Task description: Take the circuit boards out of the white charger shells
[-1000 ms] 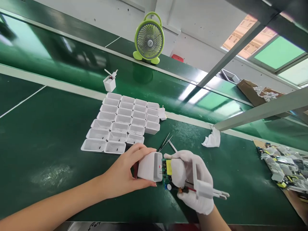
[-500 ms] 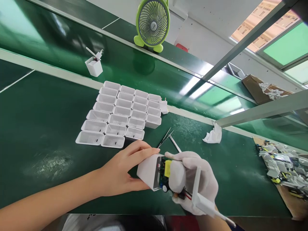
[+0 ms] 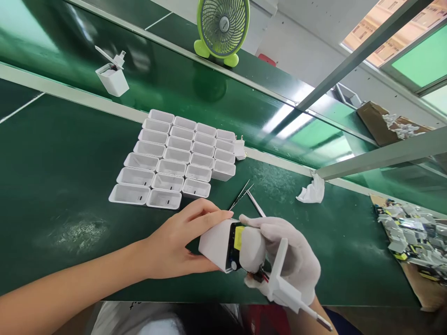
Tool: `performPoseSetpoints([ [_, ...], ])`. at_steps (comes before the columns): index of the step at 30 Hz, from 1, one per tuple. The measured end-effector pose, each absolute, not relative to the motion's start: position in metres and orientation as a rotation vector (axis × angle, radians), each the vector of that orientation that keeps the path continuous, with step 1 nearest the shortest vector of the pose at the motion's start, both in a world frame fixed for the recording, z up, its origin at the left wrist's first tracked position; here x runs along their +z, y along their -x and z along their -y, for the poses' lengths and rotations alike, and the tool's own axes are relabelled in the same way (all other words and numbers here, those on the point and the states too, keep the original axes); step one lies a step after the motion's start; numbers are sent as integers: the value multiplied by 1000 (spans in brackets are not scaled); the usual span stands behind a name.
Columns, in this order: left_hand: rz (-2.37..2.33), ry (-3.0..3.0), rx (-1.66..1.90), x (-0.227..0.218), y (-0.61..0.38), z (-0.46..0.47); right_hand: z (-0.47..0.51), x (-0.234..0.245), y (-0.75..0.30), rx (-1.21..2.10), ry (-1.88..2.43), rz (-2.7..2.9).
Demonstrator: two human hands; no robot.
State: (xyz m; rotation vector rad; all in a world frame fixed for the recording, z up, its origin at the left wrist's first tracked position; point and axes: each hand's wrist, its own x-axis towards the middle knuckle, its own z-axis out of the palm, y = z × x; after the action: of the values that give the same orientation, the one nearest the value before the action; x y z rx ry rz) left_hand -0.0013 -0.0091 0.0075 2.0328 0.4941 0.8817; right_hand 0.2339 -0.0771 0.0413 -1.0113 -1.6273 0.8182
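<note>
My bare left hand (image 3: 190,237) is wrapped round a white plastic charger housing (image 3: 215,244), its open end turned to the right. In that opening sits part of a circuit board with a yellow transformer (image 3: 238,237). My right hand (image 3: 293,260), in a white glove, is closed on the circuit board's outer end. A white plug piece with a metal pin (image 3: 284,291) hangs from the board on thin red and black wires, in front of the gloved palm. The glove hides much of the board. Tweezers (image 3: 256,204) lie on the table just beyond my hands.
Rows of open white housings (image 3: 171,168) stand on the green table at left of centre. A housing with a plug on top (image 3: 113,80) sits on the shelf behind. Circuit boards lie on cardboard (image 3: 412,279) at right. A white cloth (image 3: 312,190) is by the post; a green fan (image 3: 223,28) stands farther back.
My right hand has pushed the circuit board deeper into the housing, so less of it shows. My left hand keeps its hold on the housing. The view has shifted slightly.
</note>
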Motion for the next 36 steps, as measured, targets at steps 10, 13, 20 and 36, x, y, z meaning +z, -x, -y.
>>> performPoseSetpoints([
  [10, -507, -2064, 889, 12, 0, 8, 80, 42, -235, 852, 1024, 1618],
  [13, -498, -2078, 895, 13, 1, 7, 80, 43, -235, 859, 1035, 1622],
  [20, -489, -2071, 926, 14, -1, 7, 81, 45, -236, 856, 1035, 1649],
  [36, -286, -1607, 526, 21, 2, 5, 67, 42, -235, 817, 910, 2016],
])
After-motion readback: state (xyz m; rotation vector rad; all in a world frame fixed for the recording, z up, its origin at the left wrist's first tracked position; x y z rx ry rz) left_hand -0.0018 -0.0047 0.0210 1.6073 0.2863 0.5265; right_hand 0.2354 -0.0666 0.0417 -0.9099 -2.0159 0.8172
